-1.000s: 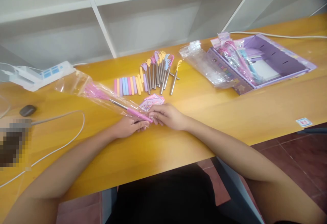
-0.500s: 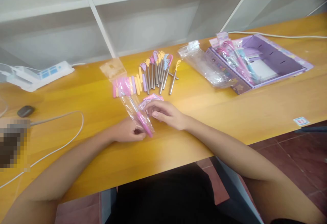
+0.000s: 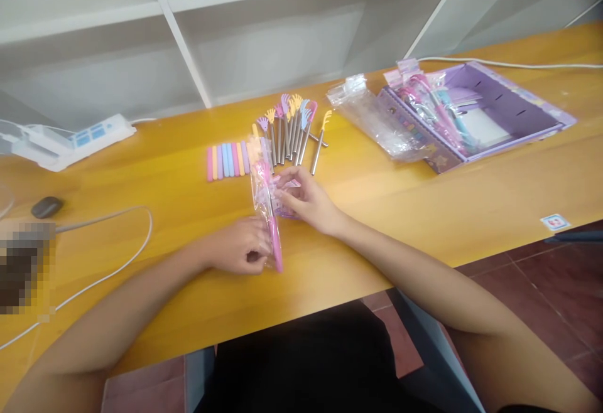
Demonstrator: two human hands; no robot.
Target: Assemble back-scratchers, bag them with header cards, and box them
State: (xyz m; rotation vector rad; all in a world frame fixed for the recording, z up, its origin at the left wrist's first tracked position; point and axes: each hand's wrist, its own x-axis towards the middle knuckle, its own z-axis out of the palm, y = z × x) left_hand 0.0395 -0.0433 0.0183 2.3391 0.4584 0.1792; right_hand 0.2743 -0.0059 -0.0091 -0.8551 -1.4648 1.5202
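Note:
My left hand [image 3: 242, 245] is closed on the lower edge of a clear bag with a pink hand-shaped stick [image 3: 274, 234] inside. The bag stands tilted, its pink hand end pointing away from me. My right hand [image 3: 306, 198] has its fingers curled at the upper right side of the bag, over small printed cards [image 3: 287, 207]; whether it pinches the bag is hidden. Behind lie several metal sticks with coloured hand-shaped ends [image 3: 294, 130]. A row of coloured tubes [image 3: 228, 160] lies left of the bag.
Clear empty bags [image 3: 377, 124] lie beside a purple box [image 3: 527, 112] holding bagged sticks [image 3: 436, 108] at the right. A power strip [image 3: 89, 140], a dark small object [image 3: 47, 206] and a white cable [image 3: 151, 231] are on the left of the table [image 3: 188, 312].
The bagged pink stick has swung to the right at its upper end and is more upright in view. My left hand has moved slightly nearer me; the tube row is more exposed.

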